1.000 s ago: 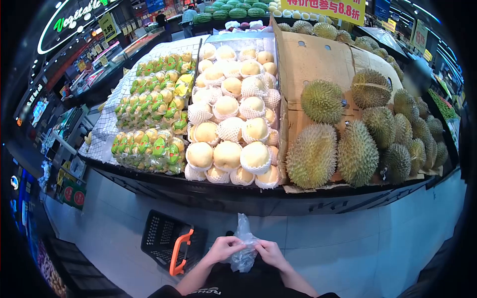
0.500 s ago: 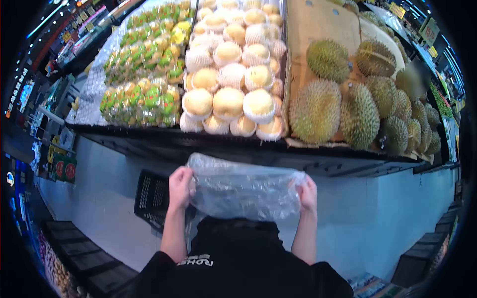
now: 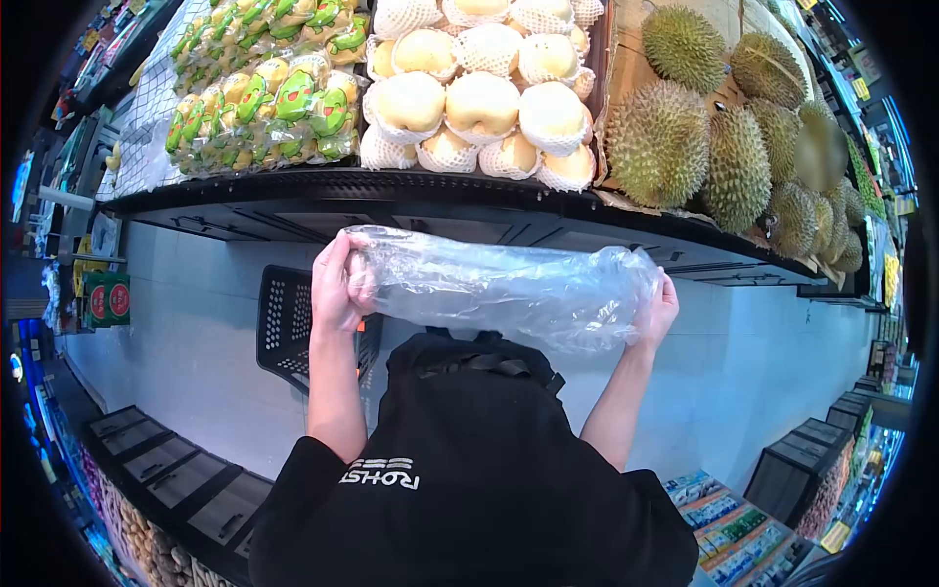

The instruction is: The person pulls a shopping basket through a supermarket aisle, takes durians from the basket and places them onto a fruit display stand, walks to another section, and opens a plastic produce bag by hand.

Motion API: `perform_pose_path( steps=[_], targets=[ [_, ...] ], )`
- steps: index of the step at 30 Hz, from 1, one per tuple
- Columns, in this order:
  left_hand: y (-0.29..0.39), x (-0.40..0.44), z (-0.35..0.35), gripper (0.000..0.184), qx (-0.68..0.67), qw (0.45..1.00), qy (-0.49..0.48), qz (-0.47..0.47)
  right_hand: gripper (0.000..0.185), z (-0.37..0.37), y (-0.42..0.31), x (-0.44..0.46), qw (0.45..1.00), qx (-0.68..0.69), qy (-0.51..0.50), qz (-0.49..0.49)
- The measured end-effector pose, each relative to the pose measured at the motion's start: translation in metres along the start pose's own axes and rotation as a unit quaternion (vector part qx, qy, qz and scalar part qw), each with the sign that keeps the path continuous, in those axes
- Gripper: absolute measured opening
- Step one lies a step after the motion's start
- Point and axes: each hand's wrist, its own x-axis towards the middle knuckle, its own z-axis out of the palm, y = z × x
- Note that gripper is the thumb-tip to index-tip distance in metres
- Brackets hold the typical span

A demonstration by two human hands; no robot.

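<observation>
A clear plastic bag (image 3: pixel 499 279) is stretched sideways between my two hands, in front of my black shirt. My left hand (image 3: pixel 339 284) grips its left end, and some of the film covers the fingers. Its right end is gripped by my right hand (image 3: pixel 657 311), whose fingers are partly behind the crumpled film. Beyond the bag, round pale yellow fruits (image 3: pixel 409 103) sit in white foam nets on the display stand. Both hands are below the stand's front edge and apart from the fruit.
Packaged fruit in printed clear bags (image 3: pixel 256 108) lies on the left of the stand. Spiky durians (image 3: pixel 657 145) rest on cardboard at the right. A black shopping basket (image 3: pixel 284 323) is beside my left forearm. Dark bins (image 3: pixel 186 470) stand at lower left.
My hands have moved farther apart and up in the view, pulling the bag wider. The view has tilted lower, so the stand appears higher and closer.
</observation>
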Motion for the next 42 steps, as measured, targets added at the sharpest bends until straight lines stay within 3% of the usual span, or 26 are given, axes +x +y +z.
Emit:
perform_pose_path(
  steps=[2, 4, 8, 10, 11, 12, 14, 15, 16, 17, 18, 20, 22, 23, 24, 26, 28, 30, 34, 36, 38, 40, 42],
  targets=[
    [-0.002, 0.003, 0.012, 0.042, -0.085, 0.996, -0.009, -0.022, 0.021, 0.003, -0.004, -0.003, 0.995, -0.045, 0.069, -0.055],
    [-0.010, 0.004, 0.019, 0.050, -0.077, 0.995, -0.047, -0.051, 0.021, 0.011, -0.012, -0.015, 0.984, -0.096, 0.099, -0.112],
    [-0.025, -0.006, 0.056, 0.060, 0.136, 0.978, -0.126, -0.091, 0.018, 0.039, -0.030, -0.054, 0.979, -0.122, 0.039, -0.158],
    [-0.030, -0.007, 0.065, 0.057, 0.144, 0.962, -0.210, -0.103, 0.018, 0.046, -0.037, -0.060, 0.933, -0.233, 0.038, -0.270],
    [-0.032, -0.006, 0.070, 0.056, 0.170, 0.951, -0.241, -0.093, 0.018, 0.051, -0.042, -0.068, 0.965, -0.159, 0.011, -0.208],
    [-0.035, -0.007, 0.074, 0.054, 0.196, 0.939, -0.270, -0.082, 0.018, 0.056, -0.054, -0.078, 0.979, -0.103, -0.082, -0.156],
    [-0.040, -0.011, 0.086, 0.043, 0.272, 0.909, -0.306, -0.079, 0.027, 0.061, -0.061, -0.088, 0.947, -0.082, -0.303, -0.072],
    [-0.040, -0.011, 0.096, 0.038, 0.412, 0.840, -0.352, 0.017, 0.033, 0.069, -0.052, -0.092, 0.933, -0.060, -0.353, -0.044],
    [-0.040, -0.011, 0.105, 0.033, 0.539, 0.742, -0.383, 0.113, 0.043, 0.077, -0.045, -0.096, 0.919, -0.087, -0.381, -0.049],
    [-0.050, -0.013, 0.107, 0.023, 0.538, 0.723, -0.391, 0.185, 0.047, 0.084, -0.037, -0.100, 0.918, -0.100, -0.382, -0.023],
    [-0.065, -0.012, 0.102, 0.021, 0.548, 0.685, -0.416, 0.240, 0.038, 0.087, -0.031, -0.100, 0.912, -0.146, -0.382, 0.017],
    [-0.069, -0.011, 0.100, 0.021, 0.593, 0.643, -0.459, 0.158, 0.022, 0.087, -0.023, -0.091, 0.897, -0.140, -0.412, 0.079],
    [-0.073, -0.017, 0.095, 0.023, 0.558, 0.667, -0.449, 0.203, 0.016, 0.084, -0.017, -0.091, 0.908, -0.129, -0.389, 0.083],
    [-0.072, -0.018, 0.092, 0.026, 0.568, 0.658, -0.462, 0.177, 0.017, 0.081, -0.010, -0.090, 0.911, -0.126, -0.386, 0.074],
    [-0.072, -0.020, 0.089, 0.030, 0.548, 0.668, -0.451, 0.222, 0.018, 0.079, -0.009, -0.090, 0.916, -0.113, -0.376, 0.086],
    [-0.069, -0.022, 0.083, 0.031, 0.528, 0.709, -0.414, 0.214, 0.020, 0.076, -0.003, -0.090, 0.928, -0.079, -0.356, 0.076],
    [-0.065, -0.021, 0.072, 0.030, 0.543, 0.748, -0.295, 0.243, 0.021, 0.078, -0.007, -0.091, 0.933, -0.046, -0.344, 0.096],
    [-0.061, -0.015, 0.061, 0.029, 0.570, 0.717, -0.132, 0.380, 0.021, 0.079, -0.009, -0.091, 0.937, -0.012, -0.331, 0.115],
    [-0.049, -0.022, 0.040, 0.052, 0.624, 0.698, 0.026, 0.350, 0.020, 0.080, -0.009, -0.091, 0.940, 0.016, -0.319, 0.122],
    [-0.061, -0.023, 0.021, 0.066, 0.688, 0.686, 0.029, 0.236, 0.020, 0.079, -0.007, -0.091, 0.938, 0.027, -0.320, 0.129],
    [-0.078, -0.025, -0.001, 0.057, 0.724, 0.673, 0.032, 0.148, 0.019, 0.079, -0.002, -0.091, 0.931, 0.032, -0.342, 0.128],
    [-0.079, -0.025, -0.014, 0.043, 0.692, 0.721, -0.002, -0.042, 0.018, 0.080, -0.002, -0.091, 0.932, 0.029, -0.341, 0.120],
    [-0.090, -0.026, -0.029, 0.034, 0.675, 0.733, -0.024, -0.081, 0.018, 0.079, 0.003, -0.090, 0.928, -0.006, -0.355, 0.110]
  ],
)
